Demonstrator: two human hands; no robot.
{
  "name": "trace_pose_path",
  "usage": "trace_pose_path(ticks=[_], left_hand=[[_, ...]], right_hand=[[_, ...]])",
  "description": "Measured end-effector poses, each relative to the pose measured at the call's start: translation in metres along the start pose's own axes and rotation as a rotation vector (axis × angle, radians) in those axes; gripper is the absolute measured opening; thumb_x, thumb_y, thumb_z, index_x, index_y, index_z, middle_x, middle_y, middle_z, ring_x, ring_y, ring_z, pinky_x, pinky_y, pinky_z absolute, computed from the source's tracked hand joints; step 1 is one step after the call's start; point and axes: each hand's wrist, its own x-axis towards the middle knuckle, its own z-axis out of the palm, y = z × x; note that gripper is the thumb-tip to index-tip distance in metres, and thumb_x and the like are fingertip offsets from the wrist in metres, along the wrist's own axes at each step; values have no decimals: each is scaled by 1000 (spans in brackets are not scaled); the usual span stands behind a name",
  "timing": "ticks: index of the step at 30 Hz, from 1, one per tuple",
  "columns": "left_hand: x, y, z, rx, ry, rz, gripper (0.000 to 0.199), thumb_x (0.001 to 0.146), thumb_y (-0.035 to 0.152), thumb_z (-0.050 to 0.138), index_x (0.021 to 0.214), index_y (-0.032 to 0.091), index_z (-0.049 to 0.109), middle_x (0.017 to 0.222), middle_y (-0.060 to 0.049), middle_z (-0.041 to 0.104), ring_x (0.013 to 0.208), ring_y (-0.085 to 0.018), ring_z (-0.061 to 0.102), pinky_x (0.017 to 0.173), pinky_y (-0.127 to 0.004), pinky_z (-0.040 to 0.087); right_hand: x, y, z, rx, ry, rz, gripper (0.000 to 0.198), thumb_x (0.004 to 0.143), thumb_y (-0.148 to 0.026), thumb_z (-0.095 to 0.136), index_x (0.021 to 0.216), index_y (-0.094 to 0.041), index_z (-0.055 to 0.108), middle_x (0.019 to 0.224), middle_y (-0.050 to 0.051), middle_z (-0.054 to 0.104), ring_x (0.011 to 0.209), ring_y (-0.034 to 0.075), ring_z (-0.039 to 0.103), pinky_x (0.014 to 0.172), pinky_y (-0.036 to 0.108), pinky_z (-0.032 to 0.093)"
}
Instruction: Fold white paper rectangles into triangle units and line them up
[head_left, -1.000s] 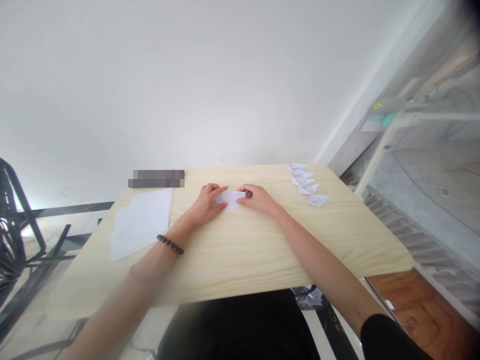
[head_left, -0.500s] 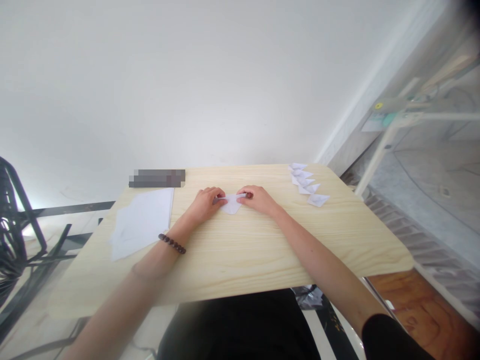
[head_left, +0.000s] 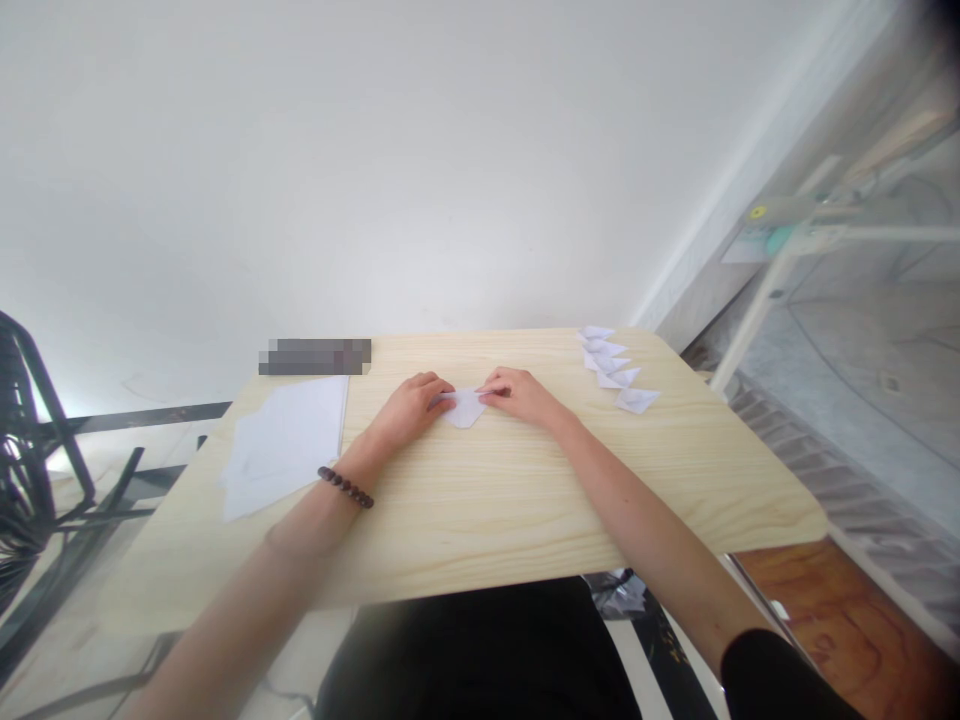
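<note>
A small folded piece of white paper (head_left: 466, 411) is held low over the middle of the table, its lower edge pointing toward me. My left hand (head_left: 417, 402) is closed on its left end, thumb and fingers pinching the upper edge. On the opposite end, my right hand (head_left: 517, 395) pinches the paper between thumb and fingers. Both ends of the paper are partly hidden by the fingers. Several folded paper boats (head_left: 616, 374) stand in a slanting row to the right of my right hand.
A stack of white paper sheets (head_left: 285, 445) lies on the left of the wooden table (head_left: 480, 520). Behind it is a blurred-out dark object (head_left: 315, 357). The white wall (head_left: 450, 180) rises at the table's back edge. A black chair (head_left: 37, 430) stands left; a white metal frame (head_left: 765, 300) stands right.
My right hand's fingers have shifted slightly on the paper's right end, and the thumb now presses nearer its upper edge. The left hand stays almost in place.
</note>
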Motion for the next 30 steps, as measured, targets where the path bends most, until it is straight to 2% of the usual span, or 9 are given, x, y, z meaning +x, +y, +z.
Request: trace_pose_path(ticks=[5,9,14,21,30], left_hand=[[-1,-1,-2,98,-10,78,22,84,25,39,92,18,58,88,-7,56,83,-17,52,77,-32,42],[-3,-2,-1,105,-15,79,24,85,26,38,94,18,58,89,-7,56,84,-17,52,77,-31,42],[-2,-5,-2,78,-16,42,23,84,26,38,95,18,58,89,-6,58,83,-17,53,77,-30,42],[-2,-6,-4,180,47,-101,21,83,30,42,86,19,59,80,-4,59,72,-16,55,66,-27,42],[-2,-4,-3,250,38,101,21,82,18,42,96,18,58,89,-5,57,82,-15,52,73,-26,41]], right_hand=[[-1,1,-5,-23,-47,-47,22,76,-21,52,93,-22,66,86,2,58,71,10,54,67,23,41],[-2,-3,-3,-39,-21,-52,20,75,-22,53,91,-20,66,84,2,57,69,9,53,66,22,41],[-1,-4,3,-43,16,-60,21,76,-24,53,92,-20,65,83,2,58,69,9,53,66,22,41],[2,2,7,-71,71,-80,17,77,-25,53,85,-18,66,82,2,57,65,9,51,64,22,39],[1,5,8,-84,88,-117,20,78,-23,51,92,-20,65,86,3,56,69,10,51,65,22,40]])
